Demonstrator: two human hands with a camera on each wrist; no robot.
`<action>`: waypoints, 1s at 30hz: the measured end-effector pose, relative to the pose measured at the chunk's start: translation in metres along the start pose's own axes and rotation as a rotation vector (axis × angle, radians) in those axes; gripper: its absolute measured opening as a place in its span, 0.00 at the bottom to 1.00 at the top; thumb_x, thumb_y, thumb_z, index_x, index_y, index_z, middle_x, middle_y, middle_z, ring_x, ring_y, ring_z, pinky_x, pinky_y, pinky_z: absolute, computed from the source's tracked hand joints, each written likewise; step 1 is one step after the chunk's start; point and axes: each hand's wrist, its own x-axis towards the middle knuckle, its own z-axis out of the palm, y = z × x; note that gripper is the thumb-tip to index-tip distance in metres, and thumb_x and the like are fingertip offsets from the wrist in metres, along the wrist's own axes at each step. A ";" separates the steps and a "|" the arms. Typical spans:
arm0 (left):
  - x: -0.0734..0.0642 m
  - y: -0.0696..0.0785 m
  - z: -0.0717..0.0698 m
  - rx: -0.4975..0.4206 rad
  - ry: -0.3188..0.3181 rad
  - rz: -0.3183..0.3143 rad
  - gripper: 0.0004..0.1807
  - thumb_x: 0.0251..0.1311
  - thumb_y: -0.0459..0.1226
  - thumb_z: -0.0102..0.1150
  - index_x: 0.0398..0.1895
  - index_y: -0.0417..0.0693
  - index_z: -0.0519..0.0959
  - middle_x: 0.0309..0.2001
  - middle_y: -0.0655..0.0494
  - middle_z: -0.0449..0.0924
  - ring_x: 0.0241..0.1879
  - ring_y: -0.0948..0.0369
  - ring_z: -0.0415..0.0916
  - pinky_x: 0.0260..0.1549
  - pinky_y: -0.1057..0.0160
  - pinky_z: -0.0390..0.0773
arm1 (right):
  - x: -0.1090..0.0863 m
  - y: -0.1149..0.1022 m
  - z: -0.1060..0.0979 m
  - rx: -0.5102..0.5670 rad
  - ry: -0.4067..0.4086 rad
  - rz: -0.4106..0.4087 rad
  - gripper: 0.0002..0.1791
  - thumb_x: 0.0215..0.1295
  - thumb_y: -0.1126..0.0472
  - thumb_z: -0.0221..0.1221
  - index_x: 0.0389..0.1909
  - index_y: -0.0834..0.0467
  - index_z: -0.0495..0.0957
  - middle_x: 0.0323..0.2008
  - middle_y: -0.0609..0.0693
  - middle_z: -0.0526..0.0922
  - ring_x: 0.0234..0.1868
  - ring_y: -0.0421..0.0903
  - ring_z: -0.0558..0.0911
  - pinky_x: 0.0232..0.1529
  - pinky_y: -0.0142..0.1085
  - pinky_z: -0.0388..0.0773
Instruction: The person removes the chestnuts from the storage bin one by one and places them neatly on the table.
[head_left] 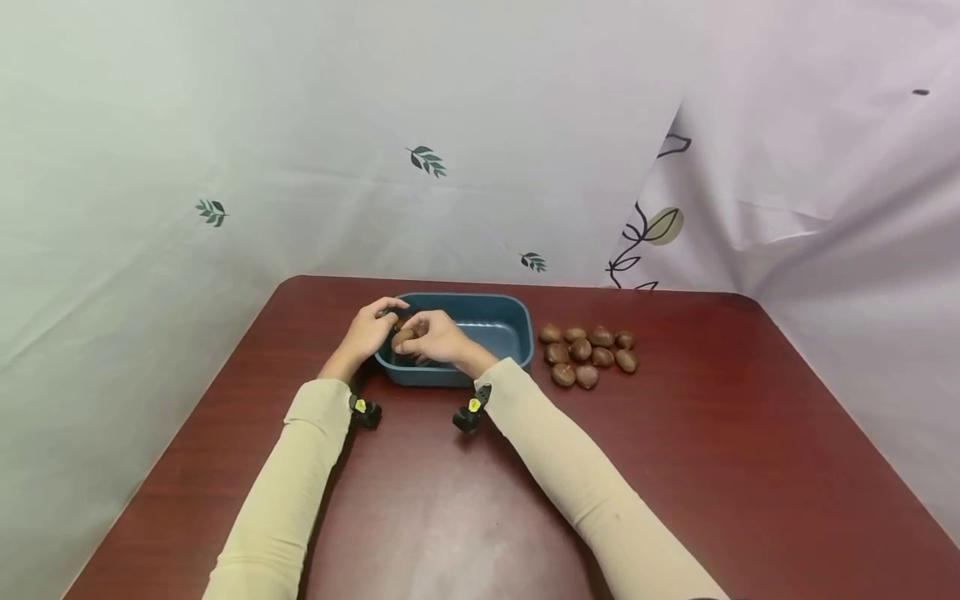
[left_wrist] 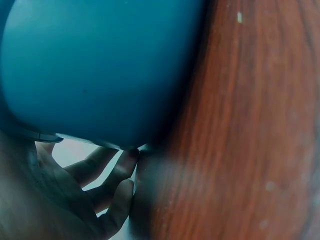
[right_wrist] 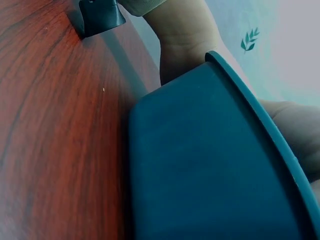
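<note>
A blue rectangular plastic basin (head_left: pixel 491 337) stands near the far edge of the table. At its left end my left hand (head_left: pixel 367 329) holds the wall, the thumb over the rim and the fingers (left_wrist: pixel 117 175) along the outside. My right hand (head_left: pixel 440 337) is over the left part of the basin and pinches a brown chestnut (head_left: pixel 405 337) between thumb and fingers. More brown shows behind that chestnut, partly covered by my hands. In the right wrist view the basin's wall hides most of the right hand (right_wrist: pixel 295 125).
Several chestnuts (head_left: pixel 581 349) lie in a loose group on the table just right of the basin. The dark red wooden table (head_left: pixel 465 500) runs back to a pale cloth backdrop (head_left: pixel 337 125) with leaf prints.
</note>
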 end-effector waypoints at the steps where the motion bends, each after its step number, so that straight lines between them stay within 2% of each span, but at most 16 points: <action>1: 0.000 0.000 0.001 0.005 -0.002 -0.002 0.19 0.71 0.39 0.41 0.61 0.49 0.76 0.66 0.42 0.69 0.65 0.40 0.64 0.51 0.42 0.67 | -0.001 0.000 -0.001 0.014 0.016 0.001 0.17 0.60 0.67 0.68 0.49 0.66 0.78 0.36 0.57 0.84 0.33 0.51 0.86 0.33 0.38 0.83; 5: 0.000 0.001 0.003 0.022 0.005 0.004 0.19 0.71 0.39 0.42 0.60 0.50 0.76 0.68 0.44 0.68 0.67 0.41 0.63 0.46 0.47 0.65 | -0.006 -0.001 -0.006 0.016 0.046 0.003 0.18 0.60 0.69 0.67 0.50 0.67 0.77 0.41 0.61 0.84 0.37 0.54 0.86 0.35 0.39 0.84; 10: -0.002 0.001 0.002 0.013 0.004 0.006 0.19 0.72 0.38 0.42 0.59 0.49 0.77 0.70 0.44 0.65 0.71 0.42 0.58 0.53 0.45 0.65 | -0.014 -0.006 -0.011 0.037 0.049 0.009 0.19 0.61 0.71 0.64 0.53 0.68 0.76 0.46 0.64 0.82 0.41 0.55 0.86 0.40 0.43 0.84; 16: -0.001 0.000 0.001 -0.002 0.005 0.002 0.19 0.71 0.38 0.42 0.59 0.49 0.77 0.72 0.45 0.63 0.73 0.42 0.53 0.59 0.41 0.63 | -0.027 -0.009 -0.021 0.002 0.102 -0.027 0.19 0.59 0.69 0.67 0.51 0.66 0.79 0.44 0.61 0.83 0.39 0.57 0.86 0.35 0.42 0.84; 22: 0.000 -0.001 0.001 0.007 0.017 0.000 0.19 0.70 0.38 0.42 0.59 0.50 0.77 0.70 0.45 0.65 0.73 0.44 0.55 0.57 0.44 0.63 | -0.043 -0.010 -0.034 -0.036 0.166 0.004 0.19 0.56 0.64 0.71 0.48 0.65 0.81 0.41 0.58 0.85 0.39 0.62 0.85 0.35 0.45 0.84; 25: 0.000 0.000 0.002 0.010 0.025 0.004 0.19 0.69 0.37 0.43 0.58 0.50 0.78 0.66 0.44 0.69 0.68 0.45 0.61 0.53 0.46 0.63 | -0.052 -0.012 -0.040 -0.062 0.172 0.018 0.19 0.56 0.61 0.72 0.47 0.64 0.82 0.41 0.57 0.86 0.39 0.62 0.85 0.34 0.43 0.84; 28: 0.001 0.000 0.003 0.017 0.039 0.010 0.19 0.68 0.37 0.43 0.58 0.50 0.78 0.60 0.43 0.73 0.54 0.46 0.69 0.49 0.49 0.64 | -0.060 -0.011 -0.047 -0.091 0.171 0.018 0.19 0.55 0.60 0.73 0.47 0.62 0.83 0.40 0.55 0.86 0.39 0.62 0.85 0.33 0.40 0.83; 30: 0.001 0.000 0.003 0.017 0.043 0.011 0.19 0.68 0.36 0.43 0.58 0.50 0.78 0.56 0.43 0.75 0.46 0.47 0.70 0.47 0.51 0.65 | -0.064 -0.010 -0.051 -0.094 0.171 0.018 0.19 0.55 0.60 0.73 0.47 0.61 0.83 0.40 0.54 0.86 0.40 0.62 0.85 0.33 0.39 0.83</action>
